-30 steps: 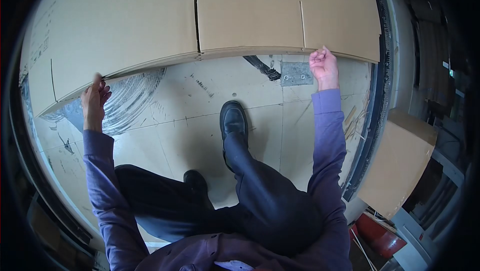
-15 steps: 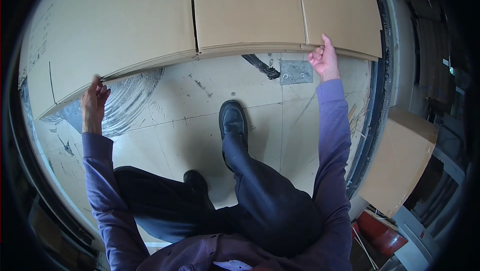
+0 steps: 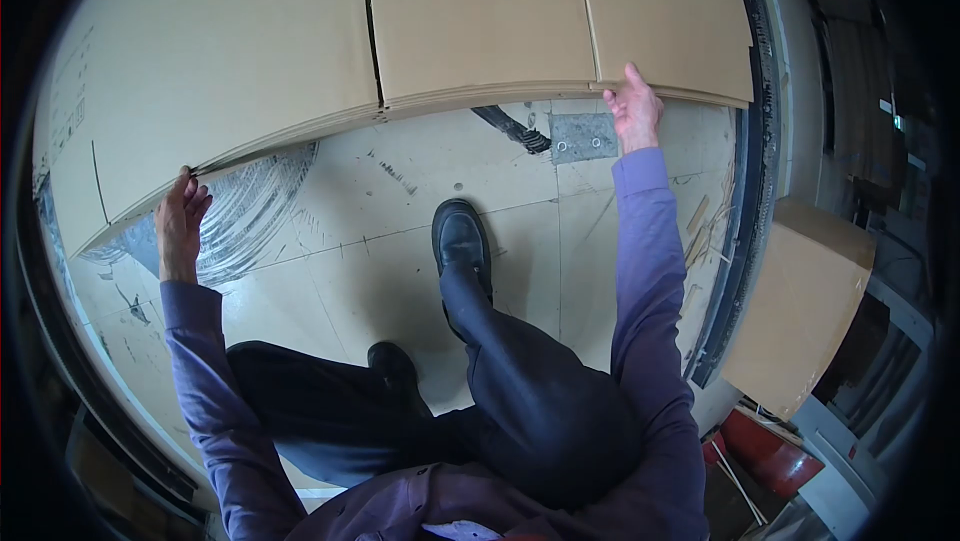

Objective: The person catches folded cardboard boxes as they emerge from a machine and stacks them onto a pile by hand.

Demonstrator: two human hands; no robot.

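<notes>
A stack of flattened cardboard boxes (image 3: 480,41) fills the upper part of the head view, its layered near edge facing me. Dark slots cut into the top sheet, and printed symbols show at the far edge. My left hand (image 3: 182,226) is at the near edge on the left, its thumb and curled fingers closed on the cardboard. On the right, my right hand (image 3: 636,113) grips the same edge, thumb on top and fingers bent beneath. How many layers each hand holds is hidden.
My shoes (image 3: 461,231) stand on a scuffed, pale floor (image 3: 400,251) with a grey metal patch (image 3: 584,138) near the stack. Dark rails border both sides. Beyond the right rail are a brown carton (image 3: 800,306) and a red object (image 3: 770,453).
My left thumb, blurred at the edge before, now rests on it. My right hand has shifted slightly left and its fingers sit closer against the cardboard edge. The whole view has moved a little.
</notes>
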